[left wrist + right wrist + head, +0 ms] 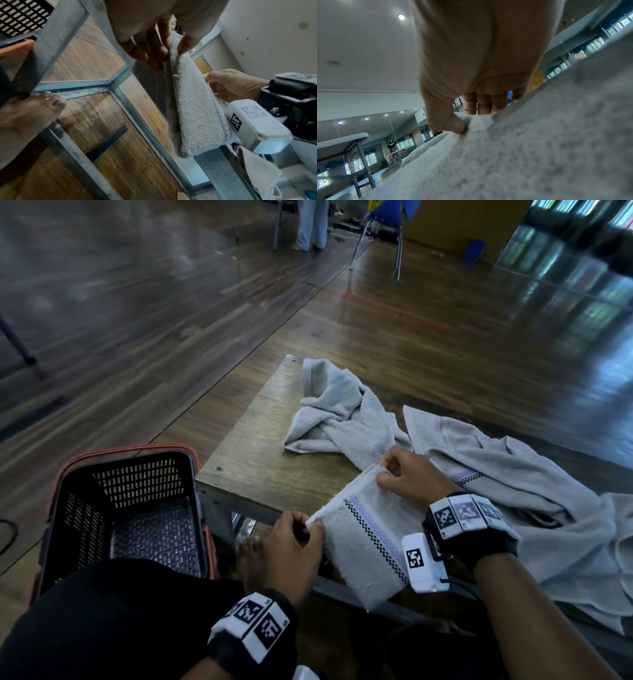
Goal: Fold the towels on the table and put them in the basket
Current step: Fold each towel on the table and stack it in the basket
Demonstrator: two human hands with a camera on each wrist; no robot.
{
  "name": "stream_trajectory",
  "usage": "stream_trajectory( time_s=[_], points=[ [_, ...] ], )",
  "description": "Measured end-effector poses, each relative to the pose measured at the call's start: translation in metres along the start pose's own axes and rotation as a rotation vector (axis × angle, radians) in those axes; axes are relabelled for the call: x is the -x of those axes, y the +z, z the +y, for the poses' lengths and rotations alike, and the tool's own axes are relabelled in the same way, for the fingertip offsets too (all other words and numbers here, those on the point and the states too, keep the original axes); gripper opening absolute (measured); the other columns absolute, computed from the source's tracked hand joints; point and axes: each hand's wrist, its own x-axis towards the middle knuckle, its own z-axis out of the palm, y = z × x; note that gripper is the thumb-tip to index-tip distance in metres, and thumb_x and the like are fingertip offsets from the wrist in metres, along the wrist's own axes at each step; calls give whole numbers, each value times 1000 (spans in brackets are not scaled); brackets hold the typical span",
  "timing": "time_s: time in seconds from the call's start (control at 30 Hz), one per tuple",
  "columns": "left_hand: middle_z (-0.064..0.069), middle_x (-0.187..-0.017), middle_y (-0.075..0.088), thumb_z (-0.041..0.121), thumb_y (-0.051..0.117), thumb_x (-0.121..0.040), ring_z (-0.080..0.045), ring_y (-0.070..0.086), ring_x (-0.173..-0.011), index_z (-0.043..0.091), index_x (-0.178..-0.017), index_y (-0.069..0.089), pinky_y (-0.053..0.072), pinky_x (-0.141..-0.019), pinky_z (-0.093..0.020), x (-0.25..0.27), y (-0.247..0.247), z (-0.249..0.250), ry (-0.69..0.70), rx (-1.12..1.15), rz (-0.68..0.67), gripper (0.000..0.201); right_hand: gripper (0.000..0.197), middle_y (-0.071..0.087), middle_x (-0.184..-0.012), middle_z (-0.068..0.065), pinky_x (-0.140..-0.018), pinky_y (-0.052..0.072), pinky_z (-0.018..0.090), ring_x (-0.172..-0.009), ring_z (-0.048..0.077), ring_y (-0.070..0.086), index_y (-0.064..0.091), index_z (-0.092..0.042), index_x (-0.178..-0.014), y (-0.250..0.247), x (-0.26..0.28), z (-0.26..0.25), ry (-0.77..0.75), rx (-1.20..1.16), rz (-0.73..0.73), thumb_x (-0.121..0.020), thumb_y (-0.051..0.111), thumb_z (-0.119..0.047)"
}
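Note:
A small white towel [366,546] with a checked purple stripe hangs doubled over the table's near edge. My left hand [298,539] pinches its near top corner, and my right hand [407,477] pinches the far top corner. From the left wrist, thumb and fingers [154,44] clamp the folded towel [193,108]. From the right wrist, the thumb [452,124] presses into the terry cloth [522,148]. A crumpled grey towel [342,416] lies at the table's far end. A larger grey towel [534,501] sprawls on the right. The black basket [137,508] with an orange rim stands on the floor at left.
The small wooden table [274,467] has a metal frame [120,83]. My bare foot [29,112] rests on the floor under it. A chair [376,237] and a standing person [311,224] are far across the wooden floor.

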Motion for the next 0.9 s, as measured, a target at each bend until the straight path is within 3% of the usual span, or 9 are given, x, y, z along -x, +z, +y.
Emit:
stream_trajectory(
  time_s=[0.2, 0.33, 0.43, 0.53, 0.67, 0.8, 0.9],
  points=[
    [-2, -75, 59, 29, 54, -87, -14, 54, -67, 21, -77, 52, 40, -60, -25, 2, 1, 4, -8, 47, 32, 14, 10, 56, -71, -7, -62, 42, 26, -65, 11, 53, 52, -23, -81, 1, -1, 0, -20, -41, 19, -80, 62, -21],
    [-5, -84, 63, 26, 56, -88, -17, 59, -76, 17, -83, 55, 44, -64, -24, 2, 0, 5, -32, 89, 34, 11, 11, 63, -81, -1, -68, 45, 26, -78, 14, 60, 53, -20, -79, 0, 0, -4, -81, -21, 64, -80, 64, -17],
    [2, -76, 64, 27, 57, -88, 1, 58, -63, 17, -84, 56, 42, -54, -10, 3, 0, 6, -38, 110, 23, 11, 11, 64, -83, 3, -65, 44, 20, -78, 16, 60, 55, -16, -78, -2, 3, -5, -132, -5, 124, -77, 65, -13],
    [1, -76, 64, 25, 57, -89, 8, 55, -58, 15, -86, 55, 41, -51, -5, 4, 1, 8, -60, 149, 5, 11, 11, 63, -76, 3, -55, 41, 12, -67, 13, 57, 56, -13, -76, -5, 5, -4, -138, -64, 176, -75, 67, -12],
    [-2, -82, 66, 27, 57, -89, -7, 60, -70, 16, -88, 55, 45, -60, -16, 5, 1, 9, -95, 154, 25, 11, 10, 62, -81, 5, -63, 43, 17, -72, 14, 58, 55, -12, -80, -1, 2, -4, -151, -129, 180, -76, 64, -11],
    [-2, -84, 64, 24, 58, -88, -17, 64, -79, 17, -92, 53, 54, -71, -33, 5, 2, 11, -130, 174, 49, 9, 13, 59, -87, -4, -67, 44, 21, -81, 14, 56, 56, -17, -95, 10, -7, 3, -48, -67, -21, -83, 62, -17],
    [-1, -84, 60, 20, 63, -84, -10, 59, -73, 16, -98, 49, 50, -64, -20, 5, 2, 12, -173, 236, 31, 20, 22, 60, -91, -3, -66, 40, 23, -80, 12, 54, 59, -18, -104, 11, -13, 7, 41, 8, -68, -84, 63, -26]
  ],
)
